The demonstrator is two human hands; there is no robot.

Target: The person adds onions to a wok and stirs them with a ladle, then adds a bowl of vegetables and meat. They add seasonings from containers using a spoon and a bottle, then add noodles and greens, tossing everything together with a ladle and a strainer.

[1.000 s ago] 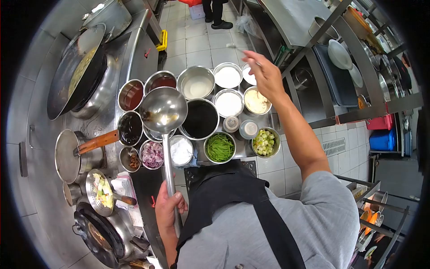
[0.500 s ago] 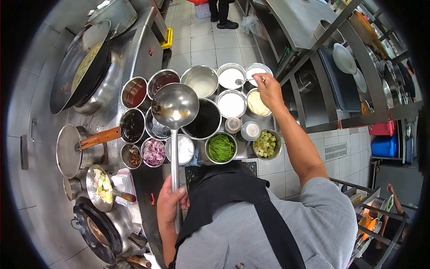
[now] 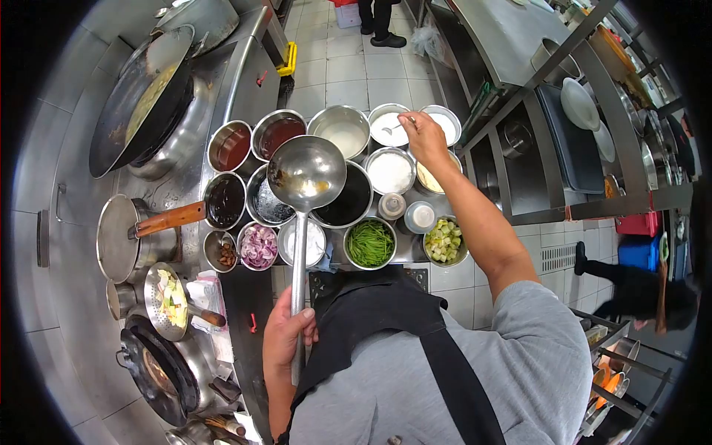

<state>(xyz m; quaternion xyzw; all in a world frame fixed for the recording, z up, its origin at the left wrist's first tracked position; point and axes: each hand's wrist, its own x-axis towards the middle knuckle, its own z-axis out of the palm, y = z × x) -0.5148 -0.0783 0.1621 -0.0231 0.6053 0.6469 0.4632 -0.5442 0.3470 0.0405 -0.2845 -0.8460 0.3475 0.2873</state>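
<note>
My left hand (image 3: pixel 288 330) is wrapped round the metal handle of a big ladle (image 3: pixel 307 174). The ladle's bowl hangs over the pots of sauce, with a little brownish residue inside. Between the fingertips of my right hand (image 3: pixel 424 139) is a small spoon (image 3: pixel 392 128), its tip low over the white powder in a steel pot (image 3: pixel 373 116) in the back row. Beside that hand stands another pot of white powder (image 3: pixel 447 122). Nearer me are a third white-filled pot (image 3: pixel 390 171) and a pot of pale yellow powder (image 3: pixel 428 179), partly hidden by my wrist.
Pots of red sauce (image 3: pixel 231 147), dark liquid (image 3: pixel 354 194), sliced onion (image 3: pixel 259 246), green strips (image 3: pixel 371 244) and chopped green vegetable (image 3: pixel 443 242) crowd the counter. A wok (image 3: pixel 111 133) and strainer (image 3: pixel 169 302) are at left. A person's dark shoes (image 3: pixel 388 40) show ahead; another person (image 3: pixel 645 293) is at right.
My right hand has shifted left with the spoon, from the right back pot to the white powder pot beside it. The ladle stays in my left hand. A person has stepped in at right.
</note>
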